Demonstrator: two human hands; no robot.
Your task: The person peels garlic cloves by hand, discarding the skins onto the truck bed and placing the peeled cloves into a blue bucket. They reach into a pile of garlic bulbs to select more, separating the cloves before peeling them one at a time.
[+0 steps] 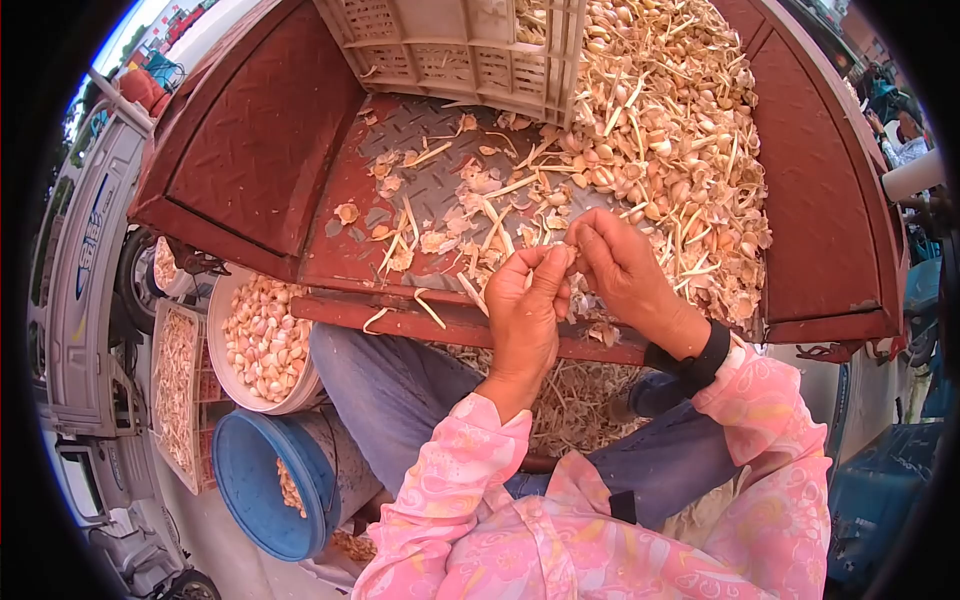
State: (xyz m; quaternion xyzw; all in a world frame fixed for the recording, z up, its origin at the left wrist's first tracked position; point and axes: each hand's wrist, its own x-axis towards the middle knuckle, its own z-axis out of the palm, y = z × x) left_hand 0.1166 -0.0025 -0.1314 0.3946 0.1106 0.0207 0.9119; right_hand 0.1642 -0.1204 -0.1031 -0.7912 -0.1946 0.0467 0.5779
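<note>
My left hand (pixel 527 318) and my right hand (pixel 632 285) meet at their fingertips over the front edge of a red metal cart bed (pixel 345 262). Both hands are closed in a pinch, thumbs against fingers. Whatever is between the fingertips is too small and covered to make out. Just beyond and to the right of my hands spreads a large heap of garlic cloves (pixel 665 150), mixed with papery skins and dry stalks. Loose stalks (pixel 430 309) and bits of skin lie on the bed floor left of my hands.
A pale plastic crate (pixel 450 55) stands tilted at the back of the bed. At the left are a white bucket of garlic cloves (pixel 268 345), a blue bucket (pixel 240 480) and a crate of cloves (pixel 176 385). A grey vehicle (pixel 85 240) stands farther left. Another person (pixel 905 140) is at the right.
</note>
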